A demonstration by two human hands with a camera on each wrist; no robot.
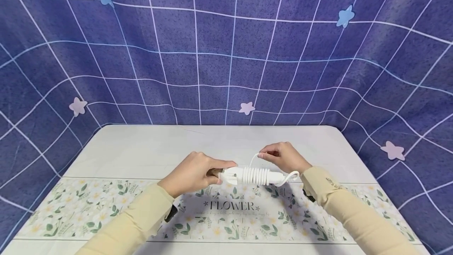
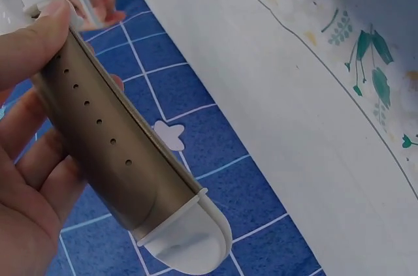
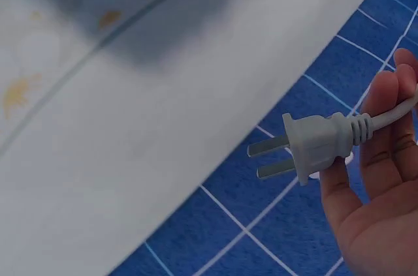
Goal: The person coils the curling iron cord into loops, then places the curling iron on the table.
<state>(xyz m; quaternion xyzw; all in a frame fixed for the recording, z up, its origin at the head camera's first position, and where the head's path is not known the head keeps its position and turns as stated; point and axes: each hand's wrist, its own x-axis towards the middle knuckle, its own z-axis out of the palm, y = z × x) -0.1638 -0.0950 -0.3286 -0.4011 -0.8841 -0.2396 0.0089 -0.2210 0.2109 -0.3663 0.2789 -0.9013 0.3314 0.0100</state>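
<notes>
My left hand point(image 1: 196, 172) grips a hair straightener point(image 1: 231, 176) above the table. In the left wrist view its brown barrel point(image 2: 114, 126) has a row of small holes and a white tip point(image 2: 189, 240); thumb and fingers hold it near the white handle. A white power cord point(image 1: 255, 176) is coiled around the handle, with a loop at its right end. My right hand point(image 1: 288, 158) pinches the cord's free end, up and right of the coils. Beside those fingers, a white two-pin plug point(image 3: 320, 142) shows in the right wrist view; in the head view the hand hides it.
Below the hands lies a white table cover point(image 1: 141, 145) with a floral band point(image 1: 106, 204) lettered FLOWER. A blue-purple curtain point(image 1: 212, 66) with grid lines and stars rises behind the table and along both sides.
</notes>
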